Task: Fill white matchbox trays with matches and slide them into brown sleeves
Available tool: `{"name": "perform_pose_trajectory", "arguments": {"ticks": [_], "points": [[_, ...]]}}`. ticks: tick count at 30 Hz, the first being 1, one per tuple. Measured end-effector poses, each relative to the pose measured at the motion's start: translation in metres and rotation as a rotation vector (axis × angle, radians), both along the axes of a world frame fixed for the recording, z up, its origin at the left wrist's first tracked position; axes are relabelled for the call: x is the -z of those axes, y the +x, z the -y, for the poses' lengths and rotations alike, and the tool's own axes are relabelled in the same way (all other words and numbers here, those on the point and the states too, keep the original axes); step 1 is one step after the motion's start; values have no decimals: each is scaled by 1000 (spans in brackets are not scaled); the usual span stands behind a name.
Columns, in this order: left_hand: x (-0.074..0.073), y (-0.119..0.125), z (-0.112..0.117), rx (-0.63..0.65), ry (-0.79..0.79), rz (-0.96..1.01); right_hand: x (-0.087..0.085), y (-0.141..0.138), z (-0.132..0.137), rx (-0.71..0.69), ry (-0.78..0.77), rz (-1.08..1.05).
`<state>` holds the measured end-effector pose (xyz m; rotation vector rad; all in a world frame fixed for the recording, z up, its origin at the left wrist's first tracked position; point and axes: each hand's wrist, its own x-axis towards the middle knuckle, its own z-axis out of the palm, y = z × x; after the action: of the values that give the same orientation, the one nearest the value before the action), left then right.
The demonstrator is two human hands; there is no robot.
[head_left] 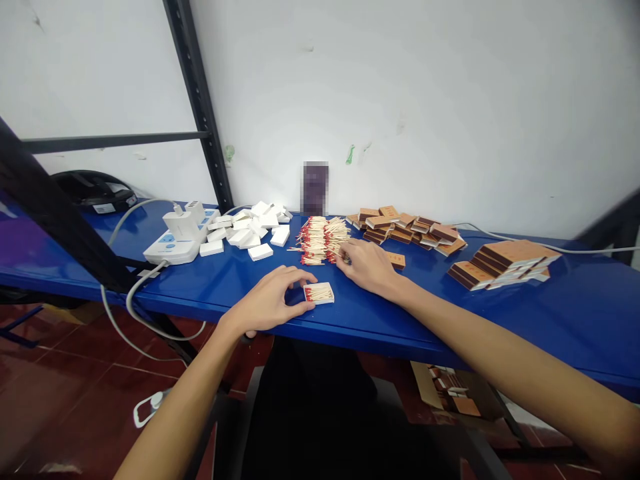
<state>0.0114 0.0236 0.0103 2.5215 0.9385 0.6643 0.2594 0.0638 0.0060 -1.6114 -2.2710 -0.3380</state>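
Observation:
My left hand (273,298) rests on the blue shelf (225,280), thumb and fingers pinching the left end of a small white tray (320,293) partly filled with red-tipped matches. My right hand (367,265) lies just behind and to the right of it, its fingers curled at the right edge of a loose pile of matches (321,239). What those fingers hold is hidden. A single brown matchbox sleeve (397,260) lies beside my right hand.
Several empty white trays (253,231) lie in a heap at the left, next to a white power strip (179,238) with a cable. Brown sleeves (407,229) are piled behind my right hand, and finished boxes (505,263) are stacked at the right. A black shelf post (200,107) stands behind.

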Motion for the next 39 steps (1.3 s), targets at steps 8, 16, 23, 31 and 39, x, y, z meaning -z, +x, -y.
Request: {"name": "perform_pose_trajectory", "arguments": {"ticks": [8, 16, 23, 31, 39], "points": [[-2, 2, 1, -3, 6, -10, -3, 7, 2, 29, 0, -28], [4, 0, -2, -27, -17, 39, -9, 10, 19, -395, -103, -399], [4, 0, -1, -28, -82, 91, -2, -10, 30, -649, -179, -388], [6, -1, -3, -15, -10, 42, -8, -1, 33, -628, -162, -269], [3, -1, -2, -5, 1, 28, -10, 12, 19, -329, -13, -293]]}}
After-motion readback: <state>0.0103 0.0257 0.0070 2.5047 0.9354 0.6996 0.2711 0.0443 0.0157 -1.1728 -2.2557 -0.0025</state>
